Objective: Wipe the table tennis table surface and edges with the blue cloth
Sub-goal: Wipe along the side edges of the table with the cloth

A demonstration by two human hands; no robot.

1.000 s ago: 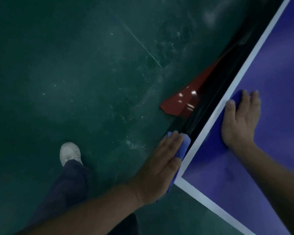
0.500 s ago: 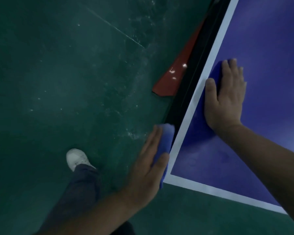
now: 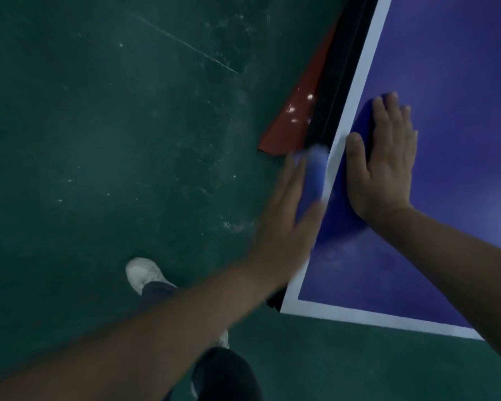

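A dark green sports floor (image 3: 99, 140), scuffed with pale marks, fills most of the view from above. At the right is the corner of a blue table tennis table (image 3: 460, 68) with a white border line along its edges. A red sheet or panel (image 3: 295, 111) lies on the floor beside the table's black side rail. The person's left arm reaches in from the lower left, and the left hand (image 3: 287, 209), blurred by motion, lies flat with straight fingers pressing a blue cloth (image 3: 314, 172) against the table's side edge. The cloth seems to be folded over that edge, though the blur makes its shape hard to tell. The right hand (image 3: 385, 166) rests flat on the tabletop just inside the white line, fingers straight and close together, pressing down on a darker blue patch that may be another part of the cloth. A white shoe (image 3: 142, 273) and dark trouser leg (image 3: 226, 374) show below.
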